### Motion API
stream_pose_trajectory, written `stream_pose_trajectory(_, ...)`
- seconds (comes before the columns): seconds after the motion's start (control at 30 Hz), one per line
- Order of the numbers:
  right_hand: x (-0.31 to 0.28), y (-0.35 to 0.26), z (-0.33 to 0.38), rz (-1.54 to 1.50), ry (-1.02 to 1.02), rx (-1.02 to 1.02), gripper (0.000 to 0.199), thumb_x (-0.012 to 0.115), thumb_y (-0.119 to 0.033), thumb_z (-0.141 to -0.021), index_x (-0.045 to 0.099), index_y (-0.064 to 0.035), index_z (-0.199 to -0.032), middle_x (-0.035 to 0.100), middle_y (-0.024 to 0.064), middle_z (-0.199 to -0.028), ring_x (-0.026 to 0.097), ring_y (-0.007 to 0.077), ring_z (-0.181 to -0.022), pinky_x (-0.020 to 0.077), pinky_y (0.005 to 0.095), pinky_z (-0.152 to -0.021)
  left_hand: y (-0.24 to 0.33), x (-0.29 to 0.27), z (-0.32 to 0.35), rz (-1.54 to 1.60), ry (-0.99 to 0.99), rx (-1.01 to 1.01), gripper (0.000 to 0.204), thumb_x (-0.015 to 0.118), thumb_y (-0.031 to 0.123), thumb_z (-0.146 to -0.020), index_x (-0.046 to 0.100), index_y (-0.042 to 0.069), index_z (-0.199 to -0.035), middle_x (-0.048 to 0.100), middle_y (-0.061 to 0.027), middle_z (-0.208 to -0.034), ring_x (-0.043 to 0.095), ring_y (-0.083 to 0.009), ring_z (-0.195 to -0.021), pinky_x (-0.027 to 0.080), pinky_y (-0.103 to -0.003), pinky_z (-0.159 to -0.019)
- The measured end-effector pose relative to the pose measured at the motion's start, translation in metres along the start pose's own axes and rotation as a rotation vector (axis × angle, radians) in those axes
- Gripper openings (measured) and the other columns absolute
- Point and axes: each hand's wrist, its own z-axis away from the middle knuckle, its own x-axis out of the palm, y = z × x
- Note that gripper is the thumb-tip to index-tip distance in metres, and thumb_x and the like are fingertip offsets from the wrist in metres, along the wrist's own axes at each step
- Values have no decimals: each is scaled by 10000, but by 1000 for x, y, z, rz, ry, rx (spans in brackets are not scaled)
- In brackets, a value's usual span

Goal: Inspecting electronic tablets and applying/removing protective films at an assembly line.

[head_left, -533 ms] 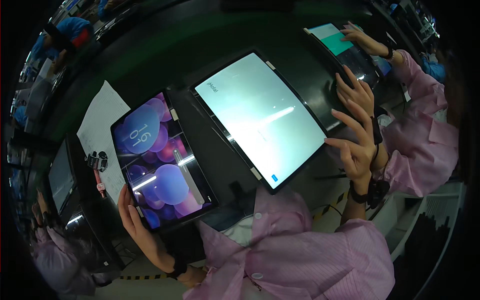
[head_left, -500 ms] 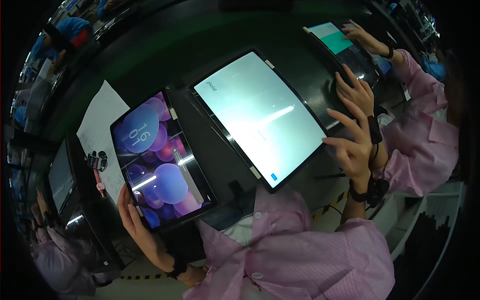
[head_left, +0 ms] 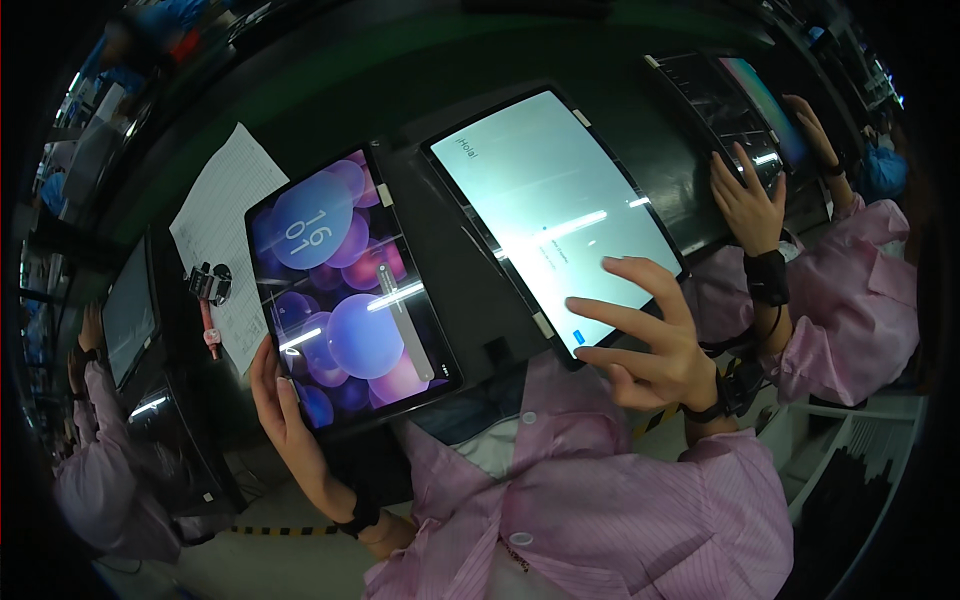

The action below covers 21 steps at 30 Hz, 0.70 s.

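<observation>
Two tablets lie side by side before me on the dark bench. My left hand [head_left: 292,422] holds the near left corner of the left tablet [head_left: 345,325], fingers along its edge and thumb at the front. Its lit screen has purple and blue bubbles. Over the near end of the right tablet [head_left: 540,200], whose screen is mostly white, my right hand [head_left: 655,345] is open with its fingers spread. One fingertip is at the small blue button in the screen's corner; whether it presses the glass I cannot tell. Pale clips or tabs sit on both tablets' edges.
A written sheet [head_left: 225,200] lies left of the left tablet, with a black gadget [head_left: 208,285] and a red strap [head_left: 210,330] on it. To the right, a co-worker's hands [head_left: 752,205] are at more tablets [head_left: 715,110]. Another co-worker sits at the left.
My right hand has moved left from the right tablet's side edge to its near corner. The view has shifted slightly. At the right, the co-worker's hands have moved; my left hand keeps its hold.
</observation>
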Motion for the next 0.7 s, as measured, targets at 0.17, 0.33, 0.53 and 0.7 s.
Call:
stream_pose_trajectory(0.17, -12, 4, -30, 51, 32, -23, 212, 588, -79, -599, 709, -87, -772, 650, 120, -1155, 512, 424, -1178, 414, 538, -939, 1, 2, 2, -4, 34, -7, 439, 426, 165, -980, 390, -13, -1379, 427, -175, -1394, 392, -264, -1310, 251, -367, -1099)
stream_pose_trajectory(0.33, 3, 44, -94, 223, -79, -40, 243, 532, -105, -821, 746, -103, -937, 548, 112, -1305, 387, 388, -1297, 348, 496, -1037, 3, 3, 5, 61, 37, -34, 470, 440, 168, -977, 354, 4, -1409, 406, -186, -1410, 380, -270, -1321, 241, -371, -1101)
stream_pose_trajectory(0.53, 42, 82, -145, 369, -169, -81, 223, 546, -200, -920, 722, -140, -1044, 499, 72, -1356, 360, 321, -1321, 366, 457, -1019, 3, -1, 6, 108, 18, -22, 479, 433, 166, -979, 338, 2, -1418, 409, -222, -1398, 392, -278, -1320, 249, -367, -1097)
stream_pose_trajectory(0.7, 28, 73, -153, 359, -42, -77, 214, 570, -181, -888, 723, -137, -1032, 515, 91, -1329, 407, 324, -1282, 384, 436, -998, 3, -3, 6, 137, 16, -7, 475, 426, 170, -979, 340, -4, -1412, 433, -227, -1379, 414, -274, -1302, 255, -371, -1095)
